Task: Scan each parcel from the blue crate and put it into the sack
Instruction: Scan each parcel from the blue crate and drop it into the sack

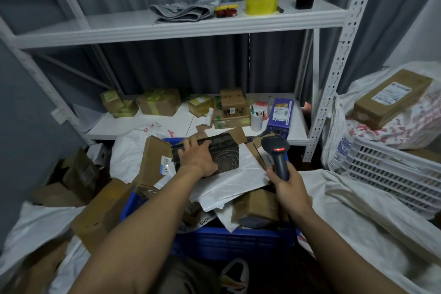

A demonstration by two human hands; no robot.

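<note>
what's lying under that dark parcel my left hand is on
The dark parcel, under your left hand, rests on a white plastic mailer in the blue crate. More brown boxes lie lower down. Whatever sits directly beneath the parcel is covered.

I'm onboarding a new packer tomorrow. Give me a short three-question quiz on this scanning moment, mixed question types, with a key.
1. True or false: the right hand holds the dark handheld barcode scanner.
2. What does the left hand rest on?
A. the purple carton
B. the black patterned flat parcel
C. the yellow tape rolls
3. Fill in: the parcels sit piled in the ____ plastic crate.

Key: 1 true; 2 B; 3 blue.
</note>
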